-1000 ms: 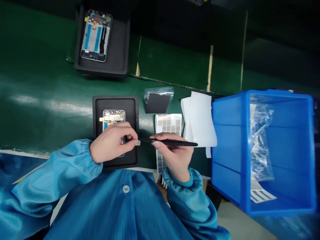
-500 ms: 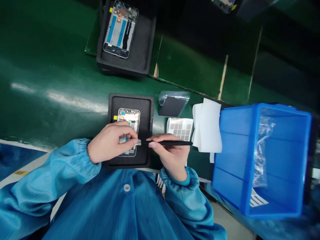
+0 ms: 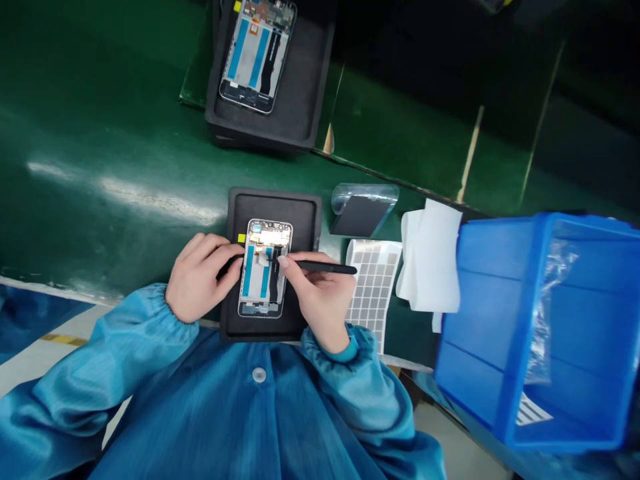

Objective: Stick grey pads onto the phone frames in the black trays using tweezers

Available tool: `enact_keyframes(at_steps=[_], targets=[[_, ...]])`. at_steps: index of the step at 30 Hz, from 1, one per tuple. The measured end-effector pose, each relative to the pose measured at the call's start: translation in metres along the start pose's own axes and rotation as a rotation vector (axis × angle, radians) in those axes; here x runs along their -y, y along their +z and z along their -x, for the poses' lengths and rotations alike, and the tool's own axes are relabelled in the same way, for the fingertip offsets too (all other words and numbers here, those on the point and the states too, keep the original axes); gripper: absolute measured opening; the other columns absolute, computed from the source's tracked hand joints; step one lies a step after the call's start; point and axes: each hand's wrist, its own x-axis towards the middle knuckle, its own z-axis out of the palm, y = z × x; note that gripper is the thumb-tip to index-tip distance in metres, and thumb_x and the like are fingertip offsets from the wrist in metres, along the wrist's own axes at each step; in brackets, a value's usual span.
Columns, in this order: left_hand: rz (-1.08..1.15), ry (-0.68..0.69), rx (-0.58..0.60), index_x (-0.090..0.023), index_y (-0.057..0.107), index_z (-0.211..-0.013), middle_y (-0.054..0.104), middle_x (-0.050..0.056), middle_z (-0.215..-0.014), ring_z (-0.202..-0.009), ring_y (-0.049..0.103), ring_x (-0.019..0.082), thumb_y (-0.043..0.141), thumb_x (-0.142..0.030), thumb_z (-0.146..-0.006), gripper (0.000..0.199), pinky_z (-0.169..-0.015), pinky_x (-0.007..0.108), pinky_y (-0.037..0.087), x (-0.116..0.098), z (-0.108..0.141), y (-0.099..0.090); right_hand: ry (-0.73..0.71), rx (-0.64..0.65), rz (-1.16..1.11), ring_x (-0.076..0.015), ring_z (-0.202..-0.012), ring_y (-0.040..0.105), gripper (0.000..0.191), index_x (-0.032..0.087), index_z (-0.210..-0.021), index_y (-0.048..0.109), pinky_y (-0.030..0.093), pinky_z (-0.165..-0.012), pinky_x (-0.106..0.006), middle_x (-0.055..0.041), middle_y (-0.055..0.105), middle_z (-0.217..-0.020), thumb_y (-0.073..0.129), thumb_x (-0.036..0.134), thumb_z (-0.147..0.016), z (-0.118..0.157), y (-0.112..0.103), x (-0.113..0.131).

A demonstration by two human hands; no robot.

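Fingers of my right hand point(image 3: 325, 293) clamp black tweezers point(image 3: 333, 268) over the opened smartphone point(image 3: 257, 283), where a light touch suits; my left hand point(image 3: 200, 277), grip unclear, flanks it.

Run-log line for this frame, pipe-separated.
left hand: at left edge of open phone | right hand: holding black tool, tip over phone | phone: in black tray
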Motion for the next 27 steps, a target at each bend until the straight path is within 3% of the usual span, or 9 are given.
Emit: enact_keyframes(at_steps=[11, 27], targets=[[-0.088, 0.087, -0.11, -0.017, 0.07, -0.102, 0.066, 0.007, -0.091, -0.082, 0.059, 0.02, 0.062, -0.017, -0.091, 0.014, -0.074, 0.034, 0.051, 0.007, 0.005, 0.015, -0.008, 0.034, 0.037, -0.0162, -0.066, 0.073, 0.011, 0.023, -0.085, 0.077, 0.06, -0.06, -0.028, -0.0003, 0.078, -0.078, 0.081, 0.032, -0.08, -0.004, 0.008, -0.003], [-0.112, 0.087, -0.09, -0.015, 0.071, -0.103, 0.064, 0.008, -0.091, -0.081, 0.059, 0.021, 0.065, -0.016, -0.089, 0.016, -0.073, 0.035, 0.051, 0.007, 0.003, 0.016, -0.059, 0.014, 0.077, -0.014, -0.063, 0.07, 0.009, 0.022, -0.085, 0.077, 0.059, -0.059, -0.026, 0.0003, 0.077, -0.075, 0.08, 0.03, -0.081, -0.001, 0.01, -0.004]])
